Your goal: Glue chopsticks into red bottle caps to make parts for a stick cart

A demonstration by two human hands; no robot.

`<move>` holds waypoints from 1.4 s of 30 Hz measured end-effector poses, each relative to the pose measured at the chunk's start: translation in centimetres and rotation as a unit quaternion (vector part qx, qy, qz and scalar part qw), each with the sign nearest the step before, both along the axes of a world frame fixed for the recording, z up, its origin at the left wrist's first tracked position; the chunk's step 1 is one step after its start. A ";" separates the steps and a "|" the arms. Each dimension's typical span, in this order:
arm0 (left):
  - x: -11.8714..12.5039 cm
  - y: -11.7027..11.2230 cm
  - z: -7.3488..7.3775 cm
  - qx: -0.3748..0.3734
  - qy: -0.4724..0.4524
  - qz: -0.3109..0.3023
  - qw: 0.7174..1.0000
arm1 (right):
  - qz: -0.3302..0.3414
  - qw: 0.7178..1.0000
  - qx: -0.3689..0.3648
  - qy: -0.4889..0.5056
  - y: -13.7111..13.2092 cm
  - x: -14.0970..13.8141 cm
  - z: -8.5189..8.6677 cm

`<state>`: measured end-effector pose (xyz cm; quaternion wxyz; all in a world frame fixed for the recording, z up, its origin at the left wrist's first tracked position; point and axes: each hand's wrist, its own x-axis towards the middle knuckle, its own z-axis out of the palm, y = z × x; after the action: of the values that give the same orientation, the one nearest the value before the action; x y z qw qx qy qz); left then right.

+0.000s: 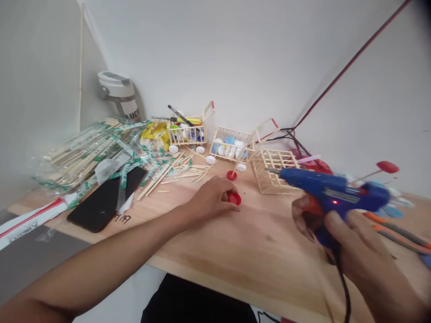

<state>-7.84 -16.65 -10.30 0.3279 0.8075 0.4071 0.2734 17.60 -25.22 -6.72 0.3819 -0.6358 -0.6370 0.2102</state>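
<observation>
My left hand (213, 197) is closed around a red bottle cap (235, 198) at the middle of the table. Just beyond it lies a second red cap (231, 175) with a thin stick rising from it. My right hand (340, 237) grips a blue glue gun (323, 188), held above the table with its nozzle pointing left; a small red light glows on its body. Behind the nozzle stands a basket frame of wooden sticks (276, 172). Two small stick carts, one cart (188, 134) and another cart (232, 143), have white caps as wheels and hold caps.
At left, bagged chopsticks (84, 152) lie behind a black phone (107, 199). Cut sticks (188, 172) are scattered beyond my left hand. A lidded cup (119, 96) stands in the back corner. Orange-handled pliers (400, 235) lie at right. The gun's cord (343, 282) hangs down in front.
</observation>
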 end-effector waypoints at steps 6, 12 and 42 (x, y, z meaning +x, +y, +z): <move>-0.1 1.0 -1.3 0.048 0.033 0.017 0.998 | 0.172 0.982 -0.076 0.022 2.6 -1.5 -2.2; 0.1 1.2 -2.4 0.057 0.071 0.004 0.996 | 0.161 0.979 -0.078 -0.100 2.3 -0.3 -3.2; 0.7 0.4 -2.2 0.089 0.047 -0.011 0.995 | 0.107 0.971 -0.124 -0.173 1.2 -0.9 -2.5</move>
<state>-7.16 -16.23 -12.47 0.2379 0.8501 0.3868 0.2666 16.69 -24.00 -9.23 0.1592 -0.6328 -0.7270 0.2139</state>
